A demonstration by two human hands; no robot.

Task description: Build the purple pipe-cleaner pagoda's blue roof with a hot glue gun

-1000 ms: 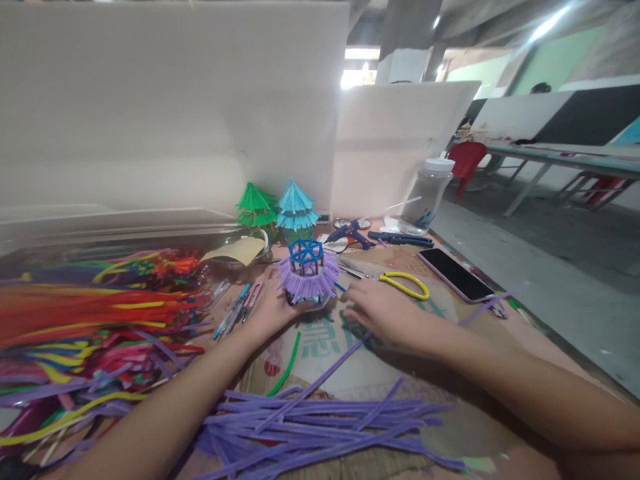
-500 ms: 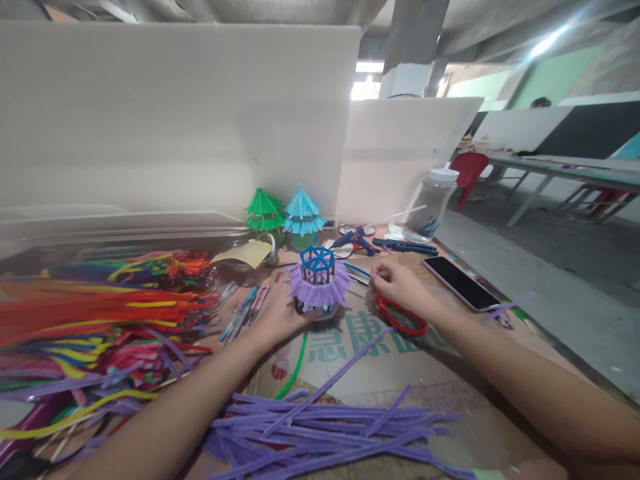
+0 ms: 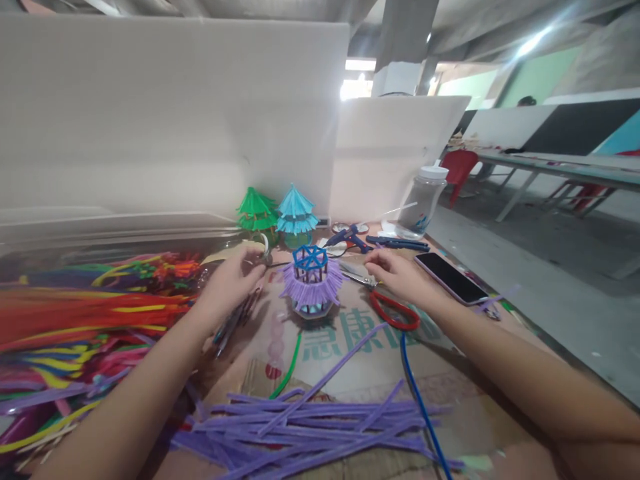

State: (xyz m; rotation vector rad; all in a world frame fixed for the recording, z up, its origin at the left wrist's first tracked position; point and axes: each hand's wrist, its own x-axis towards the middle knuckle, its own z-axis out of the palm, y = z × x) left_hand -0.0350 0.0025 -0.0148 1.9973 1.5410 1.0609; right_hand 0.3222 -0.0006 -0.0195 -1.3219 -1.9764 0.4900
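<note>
A small pagoda model (image 3: 313,280) stands upright, with a blue hexagonal top frame, dark posts and a purple fringed roof. My left hand (image 3: 235,277) is left of it, over the pens and beside a tape roll (image 3: 267,248); thumb and forefinger are curved with a gap between them. To the model's right, my right hand (image 3: 393,270) has its fingers curled together near the red-handled scissors (image 3: 395,312); anything inside them is hidden. A blue pipe cleaner (image 3: 423,403) lies across the right end of the purple pipe cleaners (image 3: 310,427). Neither hand touches the model.
Colourful pipe cleaner bundles (image 3: 100,303) fill the left. Behind stand a green-roofed model (image 3: 257,212) and a light-blue-roofed one (image 3: 296,212). A glue gun (image 3: 349,235), cutter knife (image 3: 397,243), phone (image 3: 453,277) and clear bottle (image 3: 423,203) line the back and right.
My left hand has let go of the pagoda model and moved left. The blue pipe cleaner by my right hand now lies in front at the right. The view has shifted slightly.
</note>
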